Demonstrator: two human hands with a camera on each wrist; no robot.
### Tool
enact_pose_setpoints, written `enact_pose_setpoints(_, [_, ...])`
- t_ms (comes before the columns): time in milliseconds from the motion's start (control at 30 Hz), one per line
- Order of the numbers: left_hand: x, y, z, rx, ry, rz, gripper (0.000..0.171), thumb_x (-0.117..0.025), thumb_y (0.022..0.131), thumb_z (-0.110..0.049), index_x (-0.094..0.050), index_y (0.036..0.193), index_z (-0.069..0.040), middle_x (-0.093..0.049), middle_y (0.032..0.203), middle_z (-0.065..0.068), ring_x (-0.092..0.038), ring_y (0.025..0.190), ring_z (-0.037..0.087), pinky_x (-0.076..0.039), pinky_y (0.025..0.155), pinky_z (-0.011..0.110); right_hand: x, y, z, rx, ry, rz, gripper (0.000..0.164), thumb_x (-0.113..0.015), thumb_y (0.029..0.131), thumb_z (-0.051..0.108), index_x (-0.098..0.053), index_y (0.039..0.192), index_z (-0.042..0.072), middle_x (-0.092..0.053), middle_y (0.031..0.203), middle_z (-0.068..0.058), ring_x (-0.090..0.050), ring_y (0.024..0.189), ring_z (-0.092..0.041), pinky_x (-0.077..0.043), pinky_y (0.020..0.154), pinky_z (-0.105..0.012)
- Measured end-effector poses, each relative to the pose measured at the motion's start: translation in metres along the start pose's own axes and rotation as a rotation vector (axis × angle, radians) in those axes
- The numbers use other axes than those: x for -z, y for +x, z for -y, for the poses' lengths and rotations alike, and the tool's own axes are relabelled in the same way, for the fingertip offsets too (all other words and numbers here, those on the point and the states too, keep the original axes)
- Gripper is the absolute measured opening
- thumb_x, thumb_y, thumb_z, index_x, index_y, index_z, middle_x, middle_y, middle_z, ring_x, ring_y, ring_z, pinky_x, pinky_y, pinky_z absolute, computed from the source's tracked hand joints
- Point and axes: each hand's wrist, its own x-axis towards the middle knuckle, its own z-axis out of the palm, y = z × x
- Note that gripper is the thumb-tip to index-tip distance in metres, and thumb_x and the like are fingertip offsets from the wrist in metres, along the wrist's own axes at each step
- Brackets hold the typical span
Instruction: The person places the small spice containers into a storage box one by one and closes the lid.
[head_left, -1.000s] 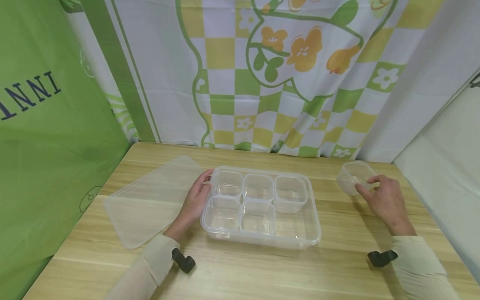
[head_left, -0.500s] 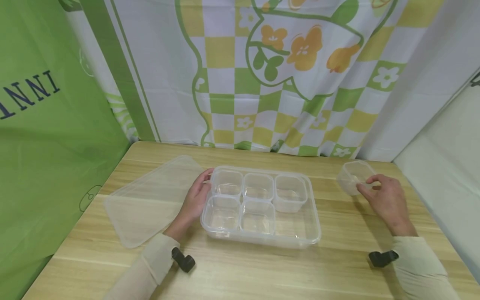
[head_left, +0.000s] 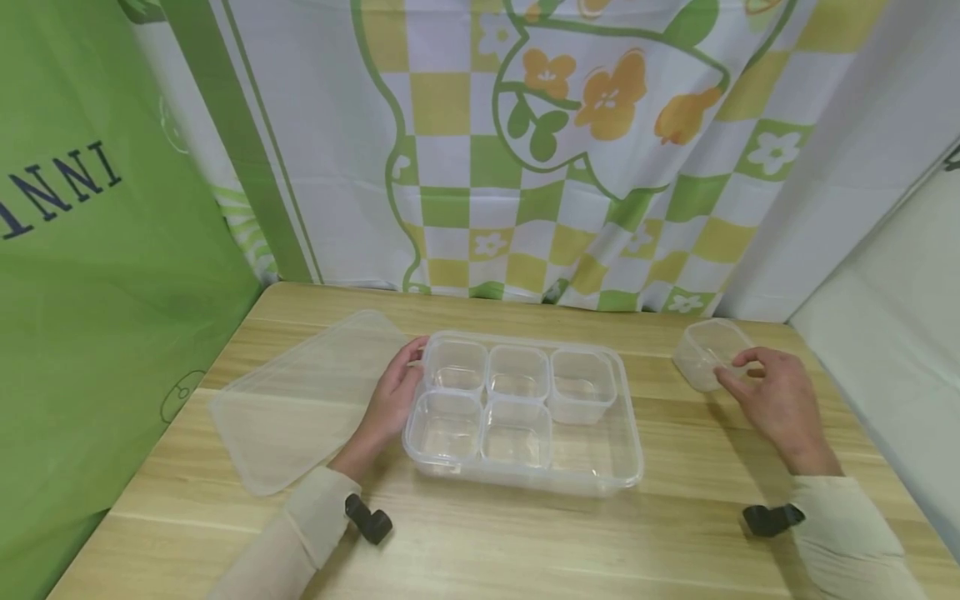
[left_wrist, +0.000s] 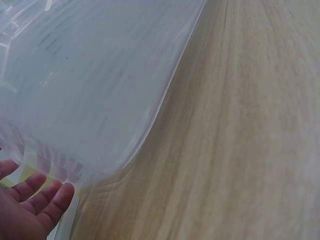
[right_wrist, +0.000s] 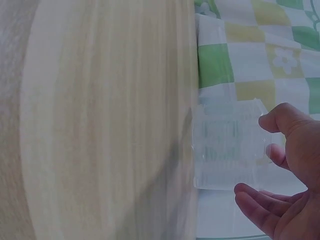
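Observation:
A large clear plastic box [head_left: 600,479] stands in the middle of the table. In it sit several small square clear cups [head_left: 516,433]; its front right space holds no cup. My left hand [head_left: 393,392] rests against the box's left side, fingertips at the wall in the left wrist view. At the right, another clear square cup [head_left: 693,362] stands upright on the table. My right hand [head_left: 776,404] is at its rim, fingers spread and relaxed in the right wrist view. Whether the fingertips touch that cup is hard to tell.
A translucent flat lid [head_left: 292,417] lies left of the box, partly behind my left forearm. The wooden table [head_left: 480,550] ends at a patterned curtain [head_left: 442,208] at the back. A green cloth [head_left: 112,333] hangs at the left.
My right hand shifts very slightly to the right while the cup beside it stays put. The left hand and the box hold nearly the same place.

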Motion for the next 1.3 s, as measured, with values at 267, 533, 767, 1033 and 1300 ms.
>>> enact_pose_setpoints(267, [-0.001,0.001,0.000,-0.012,-0.010,0.008,0.046,-0.040,0.108,-0.008,-0.043,0.154,-0.005,-0.053,0.135,0.024,-0.056,0.117,0.044,-0.049,0.097,0.047,0.009,-0.001,0.009,0.047,-0.016,-0.021,0.026,-0.077,0.093,0.022,-0.064,0.101,0.000,-0.057,0.124,-0.038,-0.061,0.103,-0.054,-0.042,0.079,-0.054])
enact_pose_setpoints(533, [0.000,0.000,0.000,-0.012,-0.017,0.018,0.046,-0.040,0.108,-0.009,-0.043,0.154,-0.005,-0.052,0.136,0.024,-0.056,0.116,0.044,-0.051,0.094,0.045,0.016,-0.007,0.026,0.064,0.001,-0.006,0.029,-0.075,0.094,0.023,-0.062,0.104,0.001,-0.053,0.126,-0.036,-0.051,0.110,-0.051,-0.038,0.078,-0.053])
enact_pose_setpoints(767, [0.001,0.000,0.001,-0.021,-0.014,0.018,0.046,-0.039,0.108,-0.008,-0.042,0.154,-0.005,-0.052,0.135,0.024,-0.058,0.114,0.044,-0.052,0.092,0.044,0.023,-0.011,0.045,0.091,0.003,-0.015,0.028,-0.077,0.092,0.022,-0.061,0.105,0.002,-0.051,0.129,-0.033,-0.060,0.102,-0.049,-0.044,0.075,-0.045])
enact_pose_setpoints(1033, [0.001,0.000,0.002,-0.023,-0.010,0.016,0.046,-0.040,0.108,-0.008,-0.042,0.154,-0.004,-0.052,0.136,0.024,-0.056,0.117,0.043,-0.050,0.095,0.045,0.031,-0.015,0.064,0.125,0.019,-0.035,0.027,-0.078,0.090,0.021,-0.062,0.104,0.004,-0.053,0.126,-0.028,-0.062,0.100,-0.046,-0.046,0.071,-0.030])
enact_pose_setpoints(1300, [0.000,-0.001,0.000,-0.009,0.010,0.009,0.046,-0.039,0.108,-0.009,-0.042,0.154,-0.005,-0.052,0.136,0.024,-0.056,0.118,0.042,-0.049,0.095,0.045,0.036,-0.025,0.085,0.219,0.010,-0.095,0.027,-0.081,0.085,0.016,-0.064,0.102,0.003,-0.057,0.121,-0.027,-0.065,0.084,-0.047,-0.051,0.068,-0.048])
